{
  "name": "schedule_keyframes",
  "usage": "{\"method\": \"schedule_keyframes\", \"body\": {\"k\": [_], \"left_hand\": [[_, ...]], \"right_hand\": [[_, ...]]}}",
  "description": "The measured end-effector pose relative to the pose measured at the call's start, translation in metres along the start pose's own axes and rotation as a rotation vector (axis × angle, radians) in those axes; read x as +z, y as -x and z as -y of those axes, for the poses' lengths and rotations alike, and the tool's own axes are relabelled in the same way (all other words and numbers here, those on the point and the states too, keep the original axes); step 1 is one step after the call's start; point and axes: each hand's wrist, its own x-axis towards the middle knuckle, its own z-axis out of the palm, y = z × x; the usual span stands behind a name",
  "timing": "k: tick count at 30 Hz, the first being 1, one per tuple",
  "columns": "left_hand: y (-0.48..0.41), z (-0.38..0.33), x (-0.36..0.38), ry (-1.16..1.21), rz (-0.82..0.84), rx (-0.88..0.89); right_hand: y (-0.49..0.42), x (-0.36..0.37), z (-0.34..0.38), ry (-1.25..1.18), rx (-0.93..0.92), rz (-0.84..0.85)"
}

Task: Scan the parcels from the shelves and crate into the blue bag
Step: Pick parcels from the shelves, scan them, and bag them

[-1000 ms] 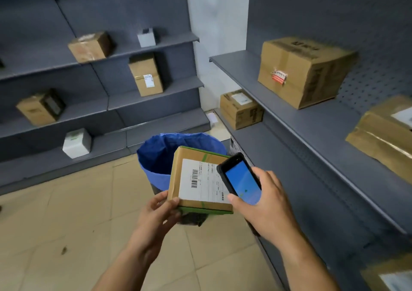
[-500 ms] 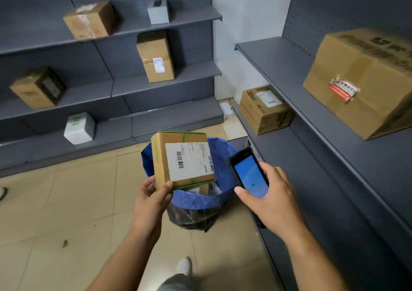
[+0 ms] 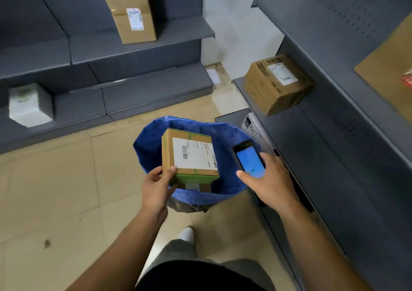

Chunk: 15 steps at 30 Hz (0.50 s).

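Observation:
My left hand (image 3: 156, 188) grips a small cardboard parcel (image 3: 189, 154) with green tape and a white barcode label, held over the open mouth of the blue bag (image 3: 225, 134) on the floor. Another parcel shows inside the bag beneath it. My right hand (image 3: 272, 183) holds a handheld scanner (image 3: 248, 159) with a lit blue screen, just right of the parcel above the bag's right rim.
Grey shelves stand ahead and to the right. A brown parcel (image 3: 277, 83) sits on the low right shelf, a tall one (image 3: 131, 12) on the far shelf, a white box (image 3: 30, 104) at lower left, a large carton (image 3: 388, 68) at the right edge. My shoe (image 3: 186, 234) is near the bag.
I have stepped closer and look further down. My left hand has carried the parcel from beside the scanner to over the bag's mouth; the scanner has stayed to its right.

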Motion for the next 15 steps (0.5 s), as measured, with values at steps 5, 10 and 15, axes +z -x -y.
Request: {"method": "schedule_keyframes", "body": {"k": [5, 10, 15], "left_hand": [[-0.046, 0.018, 0.007, 0.009, -0.053, -0.196], [-0.083, 0.019, 0.033, 0.118, 0.057, -0.296], [-0.102, 0.011, 0.048, 0.213, -0.057, -0.186]], "right_hand": [[0.005, 0.01, 0.008, -0.04, 0.075, -0.012], [0.023, 0.004, -0.004, -0.117, 0.18, -0.03], [0.041, -0.001, -0.013, -0.205, 0.261, -0.06]]}}
